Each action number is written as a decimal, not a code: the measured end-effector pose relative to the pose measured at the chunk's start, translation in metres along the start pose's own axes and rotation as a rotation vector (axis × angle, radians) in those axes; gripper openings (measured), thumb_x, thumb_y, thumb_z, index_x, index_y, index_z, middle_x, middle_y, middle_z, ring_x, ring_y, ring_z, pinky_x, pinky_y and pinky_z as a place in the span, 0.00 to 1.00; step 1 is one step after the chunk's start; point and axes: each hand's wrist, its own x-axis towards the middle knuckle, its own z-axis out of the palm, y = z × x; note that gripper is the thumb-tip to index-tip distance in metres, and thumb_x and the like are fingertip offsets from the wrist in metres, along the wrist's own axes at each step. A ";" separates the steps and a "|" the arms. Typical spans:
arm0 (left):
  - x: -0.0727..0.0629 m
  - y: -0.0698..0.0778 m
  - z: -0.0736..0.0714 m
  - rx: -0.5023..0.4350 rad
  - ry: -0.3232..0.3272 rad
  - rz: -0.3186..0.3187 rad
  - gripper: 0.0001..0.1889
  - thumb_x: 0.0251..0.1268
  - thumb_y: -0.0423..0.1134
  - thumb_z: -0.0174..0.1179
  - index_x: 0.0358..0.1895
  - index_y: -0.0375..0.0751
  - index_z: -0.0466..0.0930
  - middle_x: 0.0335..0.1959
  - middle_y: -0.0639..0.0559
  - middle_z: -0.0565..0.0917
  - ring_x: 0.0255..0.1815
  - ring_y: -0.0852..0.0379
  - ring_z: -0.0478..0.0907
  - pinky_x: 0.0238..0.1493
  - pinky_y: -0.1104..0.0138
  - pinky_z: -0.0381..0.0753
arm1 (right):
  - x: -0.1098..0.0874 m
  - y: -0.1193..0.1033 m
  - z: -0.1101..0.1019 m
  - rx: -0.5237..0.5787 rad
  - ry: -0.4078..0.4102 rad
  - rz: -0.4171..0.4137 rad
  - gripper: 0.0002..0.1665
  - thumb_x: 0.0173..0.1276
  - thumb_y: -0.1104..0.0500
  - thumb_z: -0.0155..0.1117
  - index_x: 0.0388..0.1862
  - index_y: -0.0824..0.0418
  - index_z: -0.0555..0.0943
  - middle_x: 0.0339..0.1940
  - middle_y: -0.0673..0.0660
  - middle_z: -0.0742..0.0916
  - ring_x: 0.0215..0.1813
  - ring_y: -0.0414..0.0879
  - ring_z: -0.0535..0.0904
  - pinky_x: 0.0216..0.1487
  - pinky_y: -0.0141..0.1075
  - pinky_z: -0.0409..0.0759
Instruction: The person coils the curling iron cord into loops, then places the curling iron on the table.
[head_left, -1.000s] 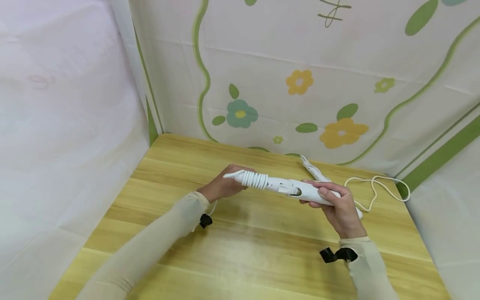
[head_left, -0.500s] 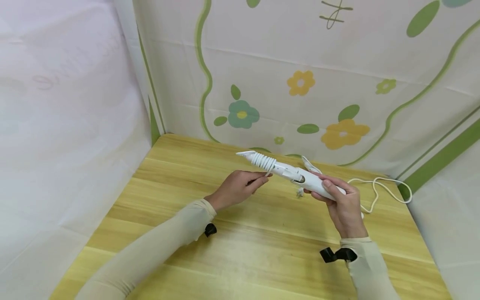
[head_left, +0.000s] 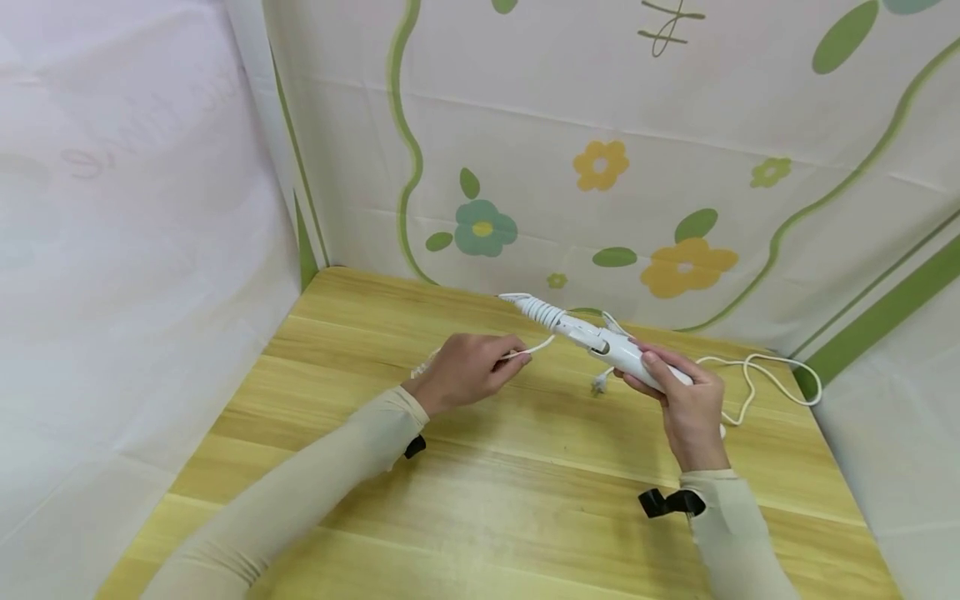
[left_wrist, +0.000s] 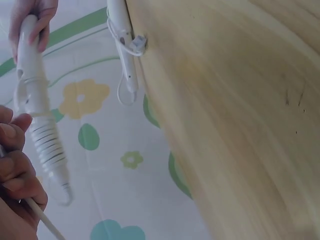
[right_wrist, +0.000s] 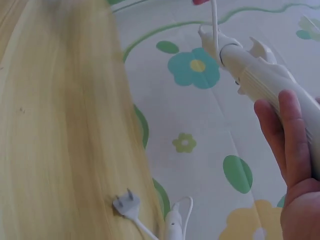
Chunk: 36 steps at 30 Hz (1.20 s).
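Observation:
My right hand (head_left: 692, 408) grips a white hair iron (head_left: 633, 360) by one end and holds it up at a slant over the table. Coils of white cord (head_left: 542, 312) wrap its far end. From these coils the loose length of cord (head_left: 541, 344) runs to my left hand (head_left: 467, 372), which pinches it between thumb and fingers. A white cord end (head_left: 422, 364) shows just behind the left hand. In the right wrist view, fingers (right_wrist: 292, 135) lie along the ribbed body of the iron.
A second white hair iron (left_wrist: 129, 70) lies at the back of the wooden table (head_left: 480, 517), partly hidden behind the held one in the head view. Its plug (right_wrist: 127, 204) rests on the wood. A loose white cord (head_left: 750, 383) loops at the right. Flowered cloth (head_left: 525, 125) hangs behind.
My left hand has come out from behind the coiled end and now draws a length of cord away from it. The iron's coiled end has swung up and away to the right.

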 end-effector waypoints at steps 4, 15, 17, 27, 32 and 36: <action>0.001 -0.003 -0.005 0.005 -0.002 0.023 0.06 0.80 0.42 0.65 0.43 0.46 0.89 0.20 0.63 0.77 0.20 0.71 0.63 0.22 0.76 0.60 | 0.000 0.006 -0.004 -0.017 -0.015 0.040 0.13 0.75 0.73 0.70 0.54 0.80 0.87 0.50 0.63 0.94 0.44 0.59 0.95 0.45 0.44 0.91; 0.004 -0.016 -0.022 -0.012 0.000 0.162 0.06 0.80 0.40 0.67 0.46 0.46 0.92 0.39 0.57 0.93 0.28 0.67 0.83 0.29 0.73 0.80 | -0.010 0.011 -0.013 -0.301 -0.364 0.150 0.19 0.81 0.67 0.67 0.61 0.82 0.83 0.56 0.56 0.94 0.43 0.59 0.95 0.48 0.45 0.91; 0.004 -0.018 -0.024 -0.027 -0.026 0.186 0.06 0.80 0.41 0.67 0.47 0.46 0.92 0.41 0.57 0.94 0.30 0.67 0.86 0.31 0.72 0.81 | -0.012 0.011 -0.014 -0.310 -0.417 0.156 0.18 0.81 0.68 0.66 0.61 0.82 0.83 0.56 0.55 0.94 0.43 0.59 0.95 0.47 0.46 0.91; 0.006 -0.021 -0.028 -0.320 -0.174 0.142 0.07 0.80 0.40 0.67 0.50 0.48 0.94 0.45 0.58 0.94 0.28 0.70 0.73 0.32 0.73 0.75 | -0.016 0.005 -0.022 -0.067 -0.634 0.172 0.22 0.83 0.77 0.49 0.58 0.69 0.90 0.61 0.61 0.92 0.43 0.59 0.95 0.43 0.39 0.92; 0.006 -0.020 -0.024 -0.426 -0.241 0.018 0.09 0.84 0.41 0.63 0.51 0.48 0.94 0.46 0.58 0.93 0.34 0.69 0.77 0.40 0.70 0.79 | -0.018 0.000 -0.019 0.002 -0.581 0.173 0.27 0.82 0.78 0.47 0.55 0.63 0.93 0.59 0.61 0.93 0.42 0.59 0.95 0.42 0.37 0.92; 0.007 -0.018 -0.019 -0.485 -0.294 -0.036 0.09 0.84 0.40 0.63 0.50 0.47 0.94 0.45 0.58 0.93 0.38 0.68 0.81 0.47 0.69 0.82 | -0.017 -0.001 -0.016 0.029 -0.575 0.143 0.29 0.82 0.79 0.45 0.55 0.63 0.93 0.59 0.61 0.93 0.42 0.58 0.95 0.41 0.37 0.92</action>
